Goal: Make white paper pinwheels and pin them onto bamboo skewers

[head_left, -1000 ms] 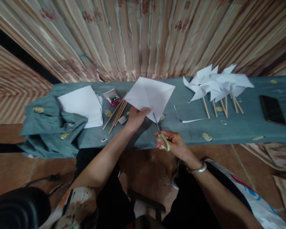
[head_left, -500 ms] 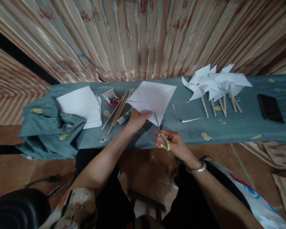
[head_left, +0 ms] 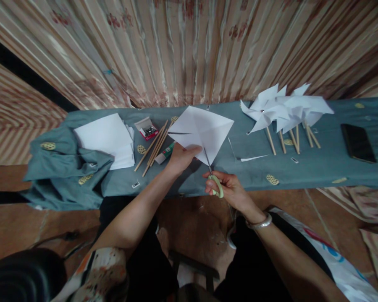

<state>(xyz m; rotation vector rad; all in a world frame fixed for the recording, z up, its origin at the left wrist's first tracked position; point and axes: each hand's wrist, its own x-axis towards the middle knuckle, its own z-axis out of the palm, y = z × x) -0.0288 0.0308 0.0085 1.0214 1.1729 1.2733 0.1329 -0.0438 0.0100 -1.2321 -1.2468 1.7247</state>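
My left hand [head_left: 183, 158] grips a white paper square [head_left: 209, 126] by its lower left side, thumb on top and fingers beneath. A slit runs inward from the paper's left corner. My right hand [head_left: 227, 186] is closed around the light green handles of a pair of scissors [head_left: 216, 186]. Their blades lie at the paper's near corner and point up toward its middle. To the left of the paper are several wooden sticks [head_left: 156, 144] and a green and white tube or box [head_left: 165, 153], partly hidden by my left hand.
A stack of white paper [head_left: 105, 140] lies left, beside a red and white box of small metal pins [head_left: 147, 129]. Several paper pinwheels [head_left: 290, 107] on sticks lie right, then a black phone [head_left: 358, 142]. Paper scraps [head_left: 253, 158] rest on the green cloth [head_left: 239, 178].
The slit at the paper's left corner gapes wider as the sheet tilts slightly. The scissors and both hands stay almost in the same place.
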